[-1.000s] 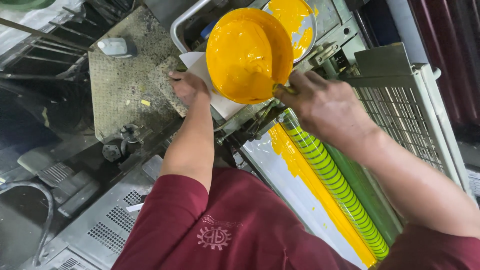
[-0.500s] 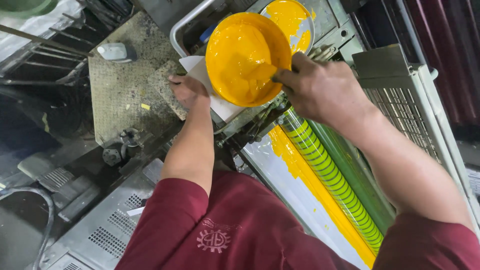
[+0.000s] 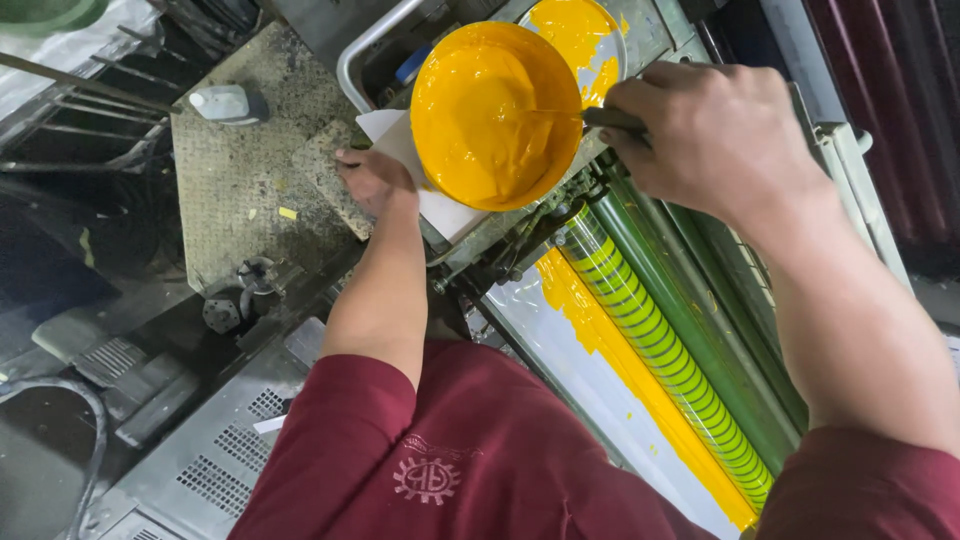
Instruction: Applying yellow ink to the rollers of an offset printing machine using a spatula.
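Scooping step in hand: right hand [image 3: 715,125] clenched on knife handle [image 3: 612,118] inside yellow ink can [image 3: 497,112]; left hand [image 3: 372,180] grips can's far-left side. Next move calls for a loaded, steady lift.

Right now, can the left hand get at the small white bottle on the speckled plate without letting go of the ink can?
Probably not. The left hand is steadying the yellow ink can, and the white bottle stands apart, farther along the speckled plate. Nothing blocks the way, though.
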